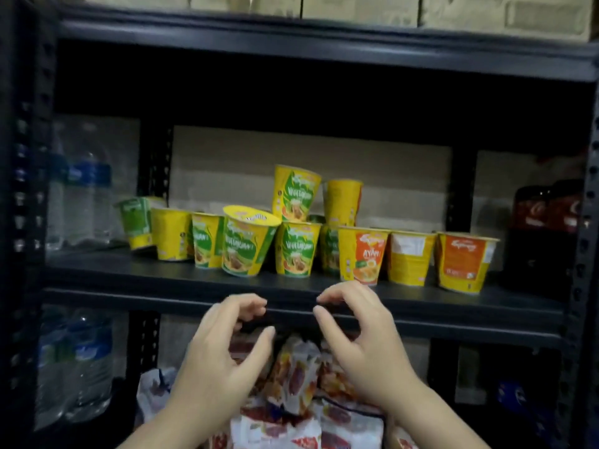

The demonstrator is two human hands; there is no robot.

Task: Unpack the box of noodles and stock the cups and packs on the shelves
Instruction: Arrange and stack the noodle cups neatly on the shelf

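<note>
Several yellow noodle cups [295, 249] with green or orange labels stand in a loose row on the middle shelf [129, 280], and two more are stacked on top at the back [295, 192]. One cup [248, 243] leans forward. Red-and-white noodle packs [293, 375] are piled on the shelf below. My left hand [223, 348] and my right hand [359, 335] hover in front of the shelf edge, just above the packs. Both hands are empty, with fingers curled and apart.
Water bottles [84, 196] stand at the left of the middle shelf, with more [81, 361] on the shelf below. Dark soda bottles [547, 228] fill the right end. Cardboard boxes [356, 6] sit on the top shelf. Black metal posts [22, 222] frame the rack.
</note>
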